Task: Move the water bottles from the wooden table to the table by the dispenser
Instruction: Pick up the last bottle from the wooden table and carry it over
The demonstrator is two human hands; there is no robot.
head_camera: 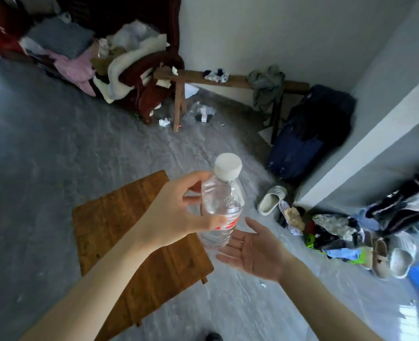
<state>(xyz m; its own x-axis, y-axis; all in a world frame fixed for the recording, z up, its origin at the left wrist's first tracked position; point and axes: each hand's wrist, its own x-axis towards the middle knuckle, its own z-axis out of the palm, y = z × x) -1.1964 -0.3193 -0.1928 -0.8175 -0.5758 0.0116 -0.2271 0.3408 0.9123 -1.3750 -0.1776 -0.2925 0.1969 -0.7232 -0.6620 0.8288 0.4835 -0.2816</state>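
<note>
A clear plastic water bottle (pixel 222 198) with a white cap and a red-and-white label is held upright in the air, above the right edge of the small wooden table (pixel 119 232). My left hand (pixel 179 212) is shut around its middle. My right hand (pixel 255 252) is palm up with fingers spread, just below and to the right of the bottle's base; its fingertips are close to the bottle, and I cannot tell whether they touch. The wooden tabletop shows nothing on it. No dispenser is in view.
Grey floor all around. A dark red wooden chair (pixel 152 77) piled with clothes stands at the back left, a narrow wooden bench (pixel 230 81) along the wall, a dark blue suitcase (pixel 309 134) right of it. Slippers (pixel 271 199) and a clothes heap (pixel 351 232) lie at the right.
</note>
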